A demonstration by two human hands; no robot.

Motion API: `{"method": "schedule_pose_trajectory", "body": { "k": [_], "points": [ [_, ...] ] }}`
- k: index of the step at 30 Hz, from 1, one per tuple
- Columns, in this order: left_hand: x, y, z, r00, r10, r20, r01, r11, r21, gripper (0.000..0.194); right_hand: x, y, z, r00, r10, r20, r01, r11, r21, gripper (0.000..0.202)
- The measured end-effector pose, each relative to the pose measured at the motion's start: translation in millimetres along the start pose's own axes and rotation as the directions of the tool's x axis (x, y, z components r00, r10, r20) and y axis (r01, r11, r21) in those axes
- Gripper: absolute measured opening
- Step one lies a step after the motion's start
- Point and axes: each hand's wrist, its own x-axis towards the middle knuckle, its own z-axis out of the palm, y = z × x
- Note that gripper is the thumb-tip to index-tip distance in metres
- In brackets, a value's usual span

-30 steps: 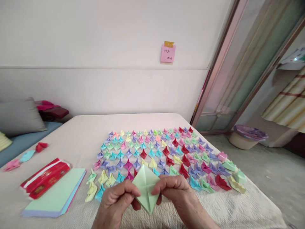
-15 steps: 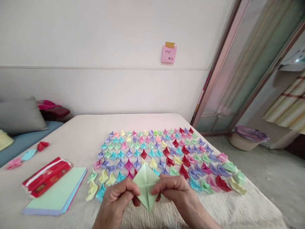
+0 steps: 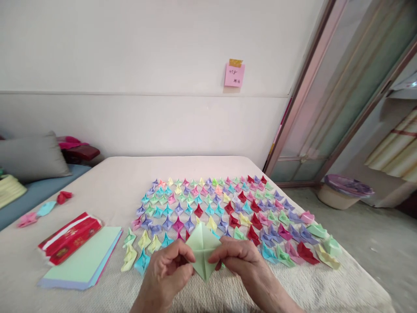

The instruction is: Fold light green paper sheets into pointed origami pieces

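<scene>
A pale green sheet of folding paper (image 3: 202, 248), turned as a diamond with crossed creases, is held up between my two hands. My left hand (image 3: 167, 271) is closed on its left corner, thumb and fingers at the edge. On the right corner, my right hand (image 3: 246, 265) pinches the paper with thumb and forefinger. Behind the sheet, many small folded paper boats (image 3: 198, 211) in purple, red, blue, pink, green and yellow stand in rows on the cloth-covered table (image 3: 107, 187). The sheet hides some of the nearest boats.
At left lie a stack of coloured paper (image 3: 84, 261), a red tissue packet (image 3: 70, 238) and loose folded pieces (image 3: 46, 208). A pink note (image 3: 234, 75) is taped to the wall. Past the right table edge a lined bin (image 3: 342, 193) stands on the floor.
The green sheet's lower tip has risen slightly while both hands keep hold of its side corners. The whole view has shifted a little, so the surroundings appear farther right.
</scene>
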Motion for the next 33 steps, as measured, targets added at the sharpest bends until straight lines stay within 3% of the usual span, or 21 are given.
{"method": "schedule_pose_trajectory", "body": {
  "k": [5, 13, 16, 18, 21, 25, 29, 33],
  "points": [
    [0, -7, 6.1, 0.998, 0.041, -0.054, -0.039, 0.999, 0.038, 0.012, 1, 2, -1, 0.999, -0.047, -0.019, 0.046, 0.995, -0.085, 0.037],
    [-3, -18, 23.4, 0.992, -0.019, -0.128, -0.014, 0.968, -0.251, 0.022, 0, 0, 3, 1.0, -0.008, -0.017, 0.004, 0.979, -0.202, 0.023],
    [-1, -13, 29.6, 0.976, -0.06, -0.212, -0.029, 0.92, -0.392, 0.058, 0, 1, 5, 1.0, -0.009, -0.024, 0.004, 0.984, -0.179, 0.021],
    [0, -11, 31.5, 0.964, -0.12, -0.236, -0.006, 0.881, -0.473, 0.071, 0, 2, 6, 0.999, -0.021, -0.036, 0.015, 0.986, -0.163, 0.021],
    [2, -14, 31.0, 0.963, -0.242, -0.117, 0.145, 0.833, -0.534, 0.061, 0, 3, 7, 0.998, -0.04, -0.045, 0.032, 0.987, -0.159, 0.021],
    [2, -22, 27.6, 0.922, -0.388, 0.011, 0.346, 0.807, -0.478, 0.046, 0, 6, 9, 0.998, -0.045, -0.036, 0.039, 0.988, -0.152, 0.019],
    [4, -27, 22.5, 0.941, -0.339, 0.01, 0.317, 0.868, -0.382, 0.031, -1, 7, 9, 0.999, -0.051, -0.007, 0.05, 0.992, -0.116, 0.016],
    [6, -28, 18.1, 0.964, -0.264, -0.02, 0.241, 0.906, -0.346, 0.023, 1, 1, 7, 0.997, -0.077, 0.019, 0.076, 0.996, 0.049, 0.004]
  ]
}}
